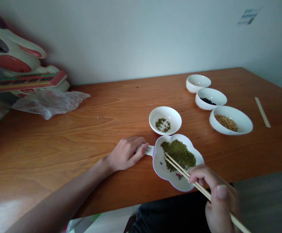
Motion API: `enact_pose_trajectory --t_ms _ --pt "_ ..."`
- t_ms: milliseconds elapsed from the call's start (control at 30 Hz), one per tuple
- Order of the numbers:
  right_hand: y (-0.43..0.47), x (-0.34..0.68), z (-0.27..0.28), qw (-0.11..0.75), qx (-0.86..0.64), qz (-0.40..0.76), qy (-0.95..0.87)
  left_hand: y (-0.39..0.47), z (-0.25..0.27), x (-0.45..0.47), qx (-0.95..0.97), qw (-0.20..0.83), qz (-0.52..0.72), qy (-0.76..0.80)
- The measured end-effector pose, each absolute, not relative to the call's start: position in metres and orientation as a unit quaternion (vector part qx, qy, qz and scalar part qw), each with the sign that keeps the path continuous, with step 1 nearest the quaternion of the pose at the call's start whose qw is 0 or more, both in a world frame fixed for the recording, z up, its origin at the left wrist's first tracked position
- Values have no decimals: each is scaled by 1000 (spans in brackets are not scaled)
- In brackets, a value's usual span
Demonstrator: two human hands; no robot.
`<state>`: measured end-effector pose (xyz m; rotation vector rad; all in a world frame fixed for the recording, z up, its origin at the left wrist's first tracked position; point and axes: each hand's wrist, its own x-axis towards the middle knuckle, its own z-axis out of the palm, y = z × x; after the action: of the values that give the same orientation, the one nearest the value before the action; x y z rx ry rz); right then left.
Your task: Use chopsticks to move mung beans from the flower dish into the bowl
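The left hand (127,153) is curled tight on the handle (149,150) of a flower dish (160,155), at nine o'clock from it; the dish sits near the front edge of the surface (102,126), with many green beans (181,153) in it; the right hand (221,194), at four o'clock, pinches two chopsticks (202,190), tips down at the beans; I cannot tell if they grip one; a little bowl (175,118) with a few green beans is just beside, at eleven o'clock; a bowl (244,121) of tan beans (225,122) is at two o'clock.
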<state>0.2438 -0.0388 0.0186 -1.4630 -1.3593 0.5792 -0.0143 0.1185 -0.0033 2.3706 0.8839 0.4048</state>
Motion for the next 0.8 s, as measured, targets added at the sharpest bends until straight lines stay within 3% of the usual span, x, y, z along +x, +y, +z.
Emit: enact_pose_trajectory --t_ms 333,600,800 --pt "-40 243 15 546 -598 263 -524 118 -4 -15 887 289 150 328" --pt "-38 252 3 581 -572 215 -539 119 -5 -15 885 294 153 327" --pt "-25 264 23 698 -501 194 -473 118 -6 -14 891 277 151 327"
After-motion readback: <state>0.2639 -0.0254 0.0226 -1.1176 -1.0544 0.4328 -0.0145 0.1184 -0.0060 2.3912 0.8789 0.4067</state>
